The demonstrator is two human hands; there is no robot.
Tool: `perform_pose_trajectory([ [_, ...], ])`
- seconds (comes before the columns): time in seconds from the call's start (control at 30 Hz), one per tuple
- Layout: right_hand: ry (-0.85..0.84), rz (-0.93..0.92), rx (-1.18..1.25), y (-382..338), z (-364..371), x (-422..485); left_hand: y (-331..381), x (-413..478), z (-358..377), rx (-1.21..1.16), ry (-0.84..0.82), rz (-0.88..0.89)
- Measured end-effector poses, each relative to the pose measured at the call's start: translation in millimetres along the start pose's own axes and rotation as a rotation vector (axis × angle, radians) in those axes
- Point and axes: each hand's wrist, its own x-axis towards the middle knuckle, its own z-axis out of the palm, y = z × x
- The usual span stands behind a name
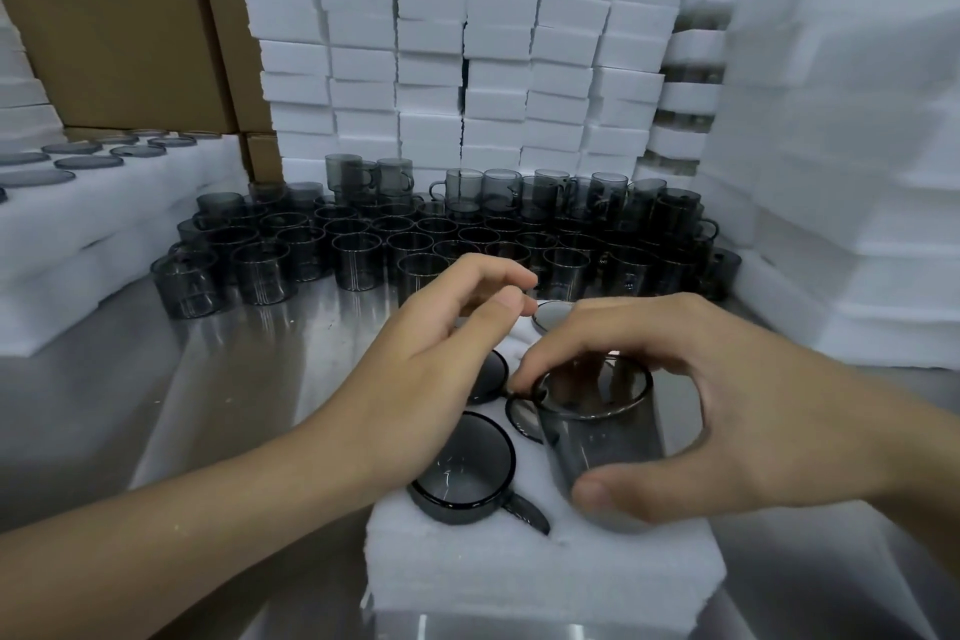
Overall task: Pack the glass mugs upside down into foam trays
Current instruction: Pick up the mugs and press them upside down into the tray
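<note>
Right hand (pixel 727 411) grip curls round a glass mug (pixel 597 437), axis vertical, seemingly base-up, over foam tray (pixel 519 577); left hand (pixel 431 353) loose

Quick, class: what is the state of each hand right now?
Left hand: open, loosely curled, holding nothing.
Right hand: gripping a glass mug.

Loose mugs (pixel 363 244) behind tray (pixel 519 582) — stacks (pixel 467 42) beyond
</note>
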Motion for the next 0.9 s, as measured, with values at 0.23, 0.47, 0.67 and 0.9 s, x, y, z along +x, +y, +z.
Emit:
perform_pose_trajectory([
  [0.23, -0.382, 0.048, -0.229, -2, -4, -13, 1, 0, -1, 0.029, -0.015, -0.01],
  [0.47, -0.317, 0.047, 0.11, 39, -16, -2, 3, 0, -1, 0.051, -0.025, -0.001],
  [0.67, -0.355, 0.132, 0.352, 29, -28, 0, 2, -1, -1, 0.068, -0.034, 0.011],
  [0.9, -0.37, 0.151, 0.453, 25, -31, 1, 1, 0, -1, 0.069, -0.039, 0.016],
])
